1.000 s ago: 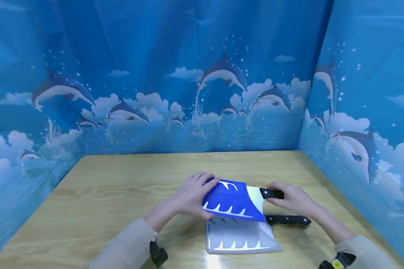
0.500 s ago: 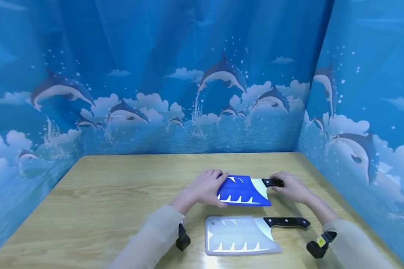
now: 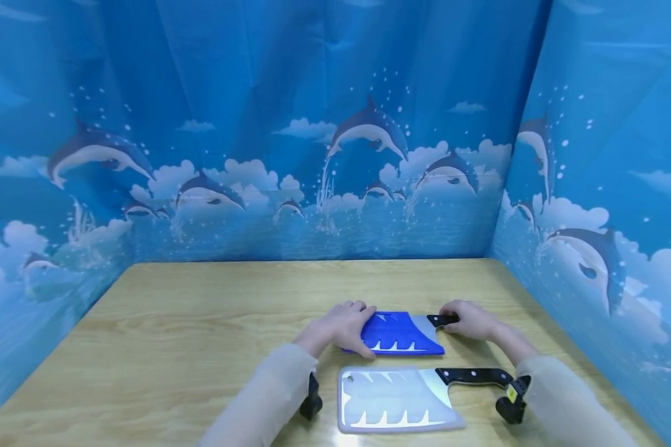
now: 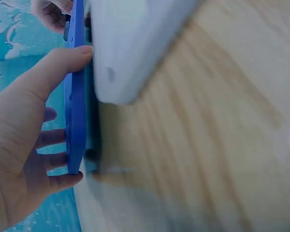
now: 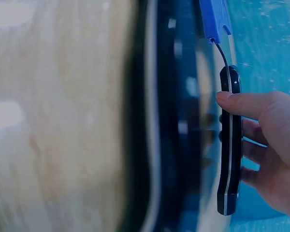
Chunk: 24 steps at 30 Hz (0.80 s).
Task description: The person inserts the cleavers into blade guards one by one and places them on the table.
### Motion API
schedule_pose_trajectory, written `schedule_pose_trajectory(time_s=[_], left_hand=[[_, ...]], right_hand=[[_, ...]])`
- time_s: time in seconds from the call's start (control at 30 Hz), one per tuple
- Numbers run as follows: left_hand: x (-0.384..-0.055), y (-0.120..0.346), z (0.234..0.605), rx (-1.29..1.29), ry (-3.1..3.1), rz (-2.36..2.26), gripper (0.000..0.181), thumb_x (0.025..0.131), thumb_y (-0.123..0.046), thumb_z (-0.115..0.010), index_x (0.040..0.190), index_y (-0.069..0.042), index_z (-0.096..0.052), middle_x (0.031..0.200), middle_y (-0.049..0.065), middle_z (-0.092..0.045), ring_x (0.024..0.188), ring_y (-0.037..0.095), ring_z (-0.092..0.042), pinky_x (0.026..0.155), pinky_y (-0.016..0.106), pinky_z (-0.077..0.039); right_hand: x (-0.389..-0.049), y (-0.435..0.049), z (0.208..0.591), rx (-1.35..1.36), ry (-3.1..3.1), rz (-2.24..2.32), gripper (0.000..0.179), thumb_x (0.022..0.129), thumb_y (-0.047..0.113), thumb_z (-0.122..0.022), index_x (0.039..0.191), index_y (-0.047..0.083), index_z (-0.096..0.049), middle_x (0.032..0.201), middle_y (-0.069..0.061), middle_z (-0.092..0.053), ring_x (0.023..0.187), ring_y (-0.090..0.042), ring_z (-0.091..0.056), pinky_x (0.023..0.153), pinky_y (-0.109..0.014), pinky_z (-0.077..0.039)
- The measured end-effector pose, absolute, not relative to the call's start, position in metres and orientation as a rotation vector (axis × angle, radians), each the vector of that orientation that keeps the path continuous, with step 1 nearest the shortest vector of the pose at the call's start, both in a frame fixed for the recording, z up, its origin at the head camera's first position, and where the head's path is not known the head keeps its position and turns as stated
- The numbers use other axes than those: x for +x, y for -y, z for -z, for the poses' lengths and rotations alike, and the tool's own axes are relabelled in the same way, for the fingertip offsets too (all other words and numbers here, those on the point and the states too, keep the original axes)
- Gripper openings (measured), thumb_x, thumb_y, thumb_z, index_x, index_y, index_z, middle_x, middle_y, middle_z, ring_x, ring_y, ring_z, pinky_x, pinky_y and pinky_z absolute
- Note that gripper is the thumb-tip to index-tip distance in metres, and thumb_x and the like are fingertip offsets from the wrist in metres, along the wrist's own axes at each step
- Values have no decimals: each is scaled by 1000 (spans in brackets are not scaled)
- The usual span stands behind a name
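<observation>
A cleaver in a blue blade cover (image 3: 401,335) lies flat, low at the table. My left hand (image 3: 343,329) grips the cover's left end; in the left wrist view the thumb is on its near edge and the fingertips on its far side. My right hand (image 3: 470,320) holds the black handle (image 5: 230,145), thumb across it in the right wrist view. A strip of bare blade (image 3: 424,326) shows between cover and handle. Nearer the person lies a second cleaver (image 3: 472,376) in a translucent whitish blade cover (image 3: 394,397), touched by neither hand.
The wooden table (image 3: 201,335) runs up to a blue dolphin-print curtain (image 3: 246,124) at the back and sides. A black wrist device (image 3: 311,398) is on the left sleeve; another black device (image 3: 511,403), by the right sleeve, overlaps the second cleaver's handle end.
Both hands have carried the blue-covered cleaver away from above the white-covered one, farther back, and lowered it to the table. The white-covered cleaver has stayed in its place.
</observation>
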<state>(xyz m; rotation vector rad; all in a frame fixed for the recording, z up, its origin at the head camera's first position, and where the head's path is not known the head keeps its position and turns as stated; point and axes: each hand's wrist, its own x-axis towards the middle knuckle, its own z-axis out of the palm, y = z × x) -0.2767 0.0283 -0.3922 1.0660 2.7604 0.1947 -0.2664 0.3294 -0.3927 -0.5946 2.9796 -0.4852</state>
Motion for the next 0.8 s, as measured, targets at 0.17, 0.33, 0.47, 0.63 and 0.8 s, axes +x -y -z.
schedule_pose_trajectory(time_s=[0.17,0.33,0.47,0.63,0.8], left_hand=[[-277,-28,397,1054,-2746,-184,96,69,-60,-69,145,-15,-32,138,7,-41,126,23,-38,106,43,-27],[-278,-26,397,1033,-2748,-208,95,70,-59,-69,145,-15,-31,140,8,-39,127,23,-36,106,43,-27],[-279,-21,398,992,-2742,-242,98,70,-64,-66,146,-15,-28,142,8,-37,130,24,-33,107,43,-25],[-279,0,397,986,-2801,-265,98,71,-64,-65,146,-12,-28,143,10,-37,130,27,-33,106,47,-25],[-280,42,393,954,-2945,-291,85,79,-55,-63,142,-6,-34,140,14,-41,128,31,-36,105,54,-24]], right_hand=[[-269,-326,399,-518,-2985,424,28,77,10,-71,103,-1,-65,94,-9,-61,91,-30,-57,83,-49,-44],[-272,-325,397,-480,-2980,440,30,77,11,-71,104,-1,-64,95,-11,-59,92,-32,-56,84,-51,-43],[-272,-332,398,-509,-2965,513,30,77,11,-72,104,-1,-64,94,-9,-60,90,-29,-56,82,-50,-44],[-264,-349,401,-512,-2956,630,37,78,16,-72,107,-5,-61,96,-12,-61,91,-30,-57,81,-50,-45],[-255,-365,395,-510,-3002,705,45,86,21,-64,113,-13,-55,106,-26,-59,99,-43,-54,84,-54,-44]])
